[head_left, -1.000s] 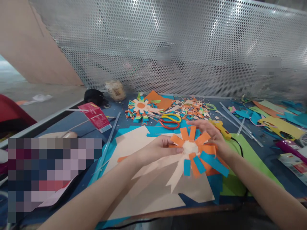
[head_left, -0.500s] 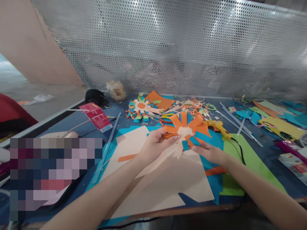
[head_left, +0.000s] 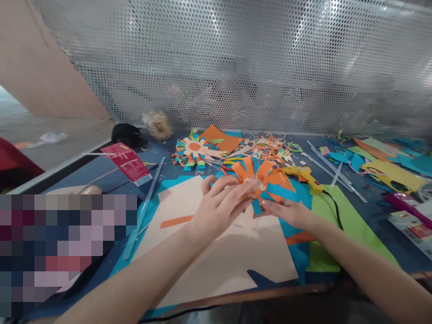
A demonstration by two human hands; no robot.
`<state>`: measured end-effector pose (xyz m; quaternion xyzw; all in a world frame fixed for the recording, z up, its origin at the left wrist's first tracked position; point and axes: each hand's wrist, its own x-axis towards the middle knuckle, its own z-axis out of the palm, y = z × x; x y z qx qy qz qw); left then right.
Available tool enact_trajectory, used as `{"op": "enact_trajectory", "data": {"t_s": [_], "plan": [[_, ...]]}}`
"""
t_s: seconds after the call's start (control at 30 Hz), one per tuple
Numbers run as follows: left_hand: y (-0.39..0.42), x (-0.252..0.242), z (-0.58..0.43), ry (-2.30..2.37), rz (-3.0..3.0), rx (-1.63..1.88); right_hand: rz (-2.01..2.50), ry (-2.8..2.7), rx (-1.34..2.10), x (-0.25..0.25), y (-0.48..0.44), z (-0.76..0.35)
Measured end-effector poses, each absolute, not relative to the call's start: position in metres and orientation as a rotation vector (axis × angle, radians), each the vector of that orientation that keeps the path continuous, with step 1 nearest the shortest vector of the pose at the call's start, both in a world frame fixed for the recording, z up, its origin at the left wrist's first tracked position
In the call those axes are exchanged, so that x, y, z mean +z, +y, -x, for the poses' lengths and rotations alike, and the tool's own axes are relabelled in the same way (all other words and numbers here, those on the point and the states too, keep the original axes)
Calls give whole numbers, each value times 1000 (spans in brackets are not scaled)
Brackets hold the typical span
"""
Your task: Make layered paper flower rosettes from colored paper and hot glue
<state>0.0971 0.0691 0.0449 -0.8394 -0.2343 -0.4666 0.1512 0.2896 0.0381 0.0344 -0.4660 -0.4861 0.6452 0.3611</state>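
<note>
An orange paper flower [head_left: 247, 168] with blue strips and a pale centre is held up over the paper sheets. My right hand [head_left: 286, 212] pinches its lower right edge, by the blue strips. Across the flower's centre lies my left hand [head_left: 224, 198], palm down, some fingers stretched out and touching it; the outer fingers bend. That hand covers most of the pale middle. Beneath both hands is a large cream paper sheet [head_left: 216, 265] with cut edges, with an orange strip [head_left: 177, 221] on it.
Behind the flower lie a layered paper flower [head_left: 193, 147], paper scraps [head_left: 270, 146] and scissors [head_left: 232, 160]. A yellow glue gun [head_left: 305, 174] with a black cord rests at right, beside clear glue sticks [head_left: 332, 171] and green paper [head_left: 357, 234]. A perforated metal panel [head_left: 202, 67] stands at the back.
My left hand has gone from gripping the flower's left edge to lying over its centre. My right hand keeps hold of the flower. The view has shifted slightly.
</note>
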Motion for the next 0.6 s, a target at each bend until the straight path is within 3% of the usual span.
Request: {"op": "enact_trajectory", "data": {"t_s": [0.3,0.6], "plan": [[70,47,-94,-498,2501,-1390,762,-1085,1739,41,41,-282],[72,50,-88,-446,2492,-1201,719,-966,1728,45,45,-286]]}}
